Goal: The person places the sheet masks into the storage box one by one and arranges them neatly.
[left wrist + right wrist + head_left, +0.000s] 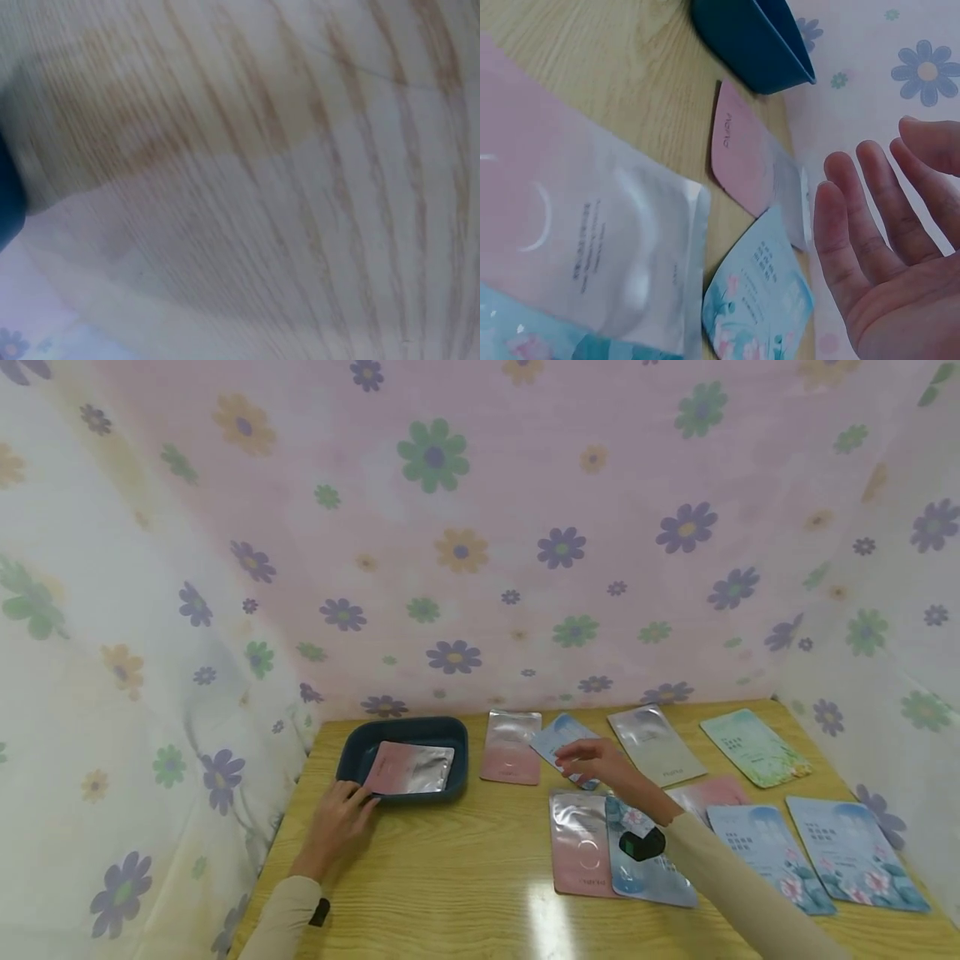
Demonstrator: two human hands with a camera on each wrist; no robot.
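My left hand point(341, 814) rests on the wooden table point(450, 877), fingers flat against the front left rim of a dark blue tray point(352, 747). A pink and silver sachet point(408, 768) lies inside that tray. My right hand point(592, 764) hovers open above a light blue sachet point(558, 739) at the back middle of the table; in the right wrist view its fingers point(870, 225) are spread and empty above the blue sachet point(761, 296). Beside it lies a pink sachet point(512, 747) point(742, 154).
Several more flat sachets lie on the right half: silver point(656, 743), green point(753, 747), pink point(581, 843), blue point(855, 852). Flowered cloth point(480, 543) walls the table on three sides. The left wrist view shows only blurred wood grain point(262, 187).
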